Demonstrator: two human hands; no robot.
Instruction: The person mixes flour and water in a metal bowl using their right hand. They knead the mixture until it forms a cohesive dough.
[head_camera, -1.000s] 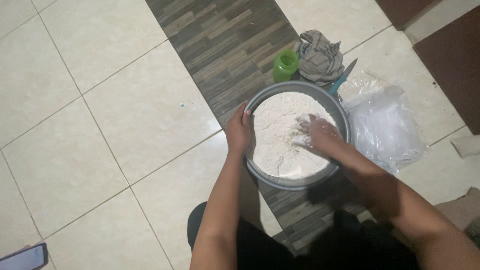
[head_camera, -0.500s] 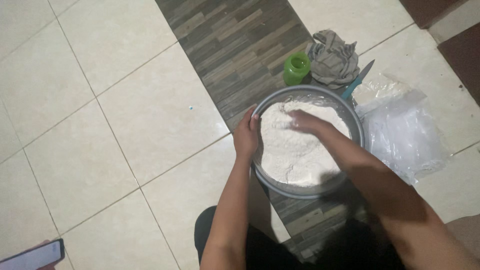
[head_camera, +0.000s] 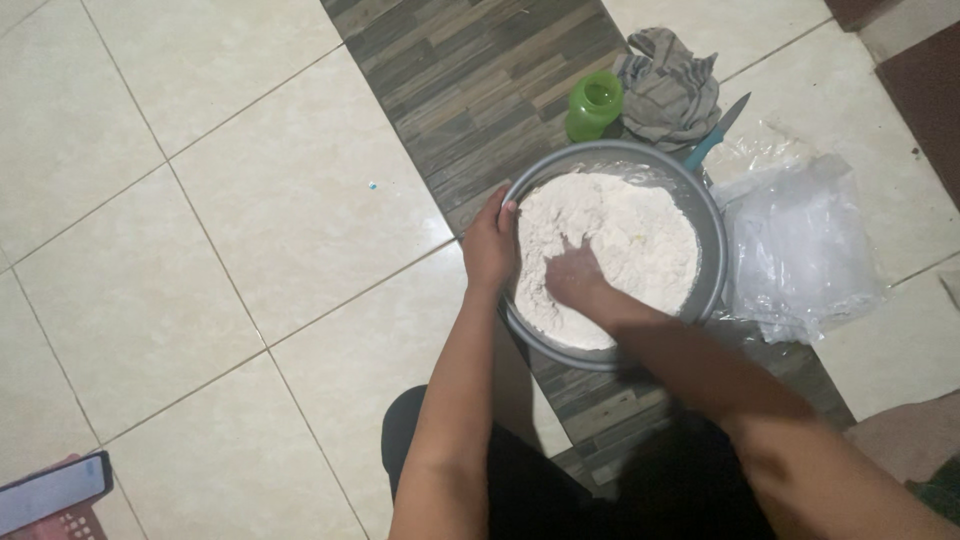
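At the far lower left, well apart from the round grey metal bowl (head_camera: 712, 240), the corner of a dark flat phone (head_camera: 50, 490) shows at the picture's edge, lying over the pale cream tiled floor (head_camera: 250, 250). A strip of dark wood-patterned flooring (head_camera: 470, 90) runs diagonally under the bowl.

The left hand (head_camera: 488, 245) sits on the bowl's left rim, fingers curled together over the edge with the thumb on the inside wall, gripping the rim. Inside the bowl lies a heap of white flour (head_camera: 625, 235), filling most of it. The right hand (head_camera: 575, 278) is pressed down into the flour in the bowl's lower left part, dusted white; its fingers are sunk in the powder, so I cannot tell whether they are spread or bunched.

Just beyond the bowl's upper rim stands a small green plastic bottle (head_camera: 594, 104), open at the top. Right of the bottle, touching it, lies a crumpled grey cloth (head_camera: 672, 88). A knife with a teal handle and grey blade (head_camera: 718, 130) lies at the bowl's upper right rim, its blade pointing away from the bowl. To the bowl's right, just beside it, lies a crumpled clear plastic bag (head_camera: 800, 245) on the tiles.
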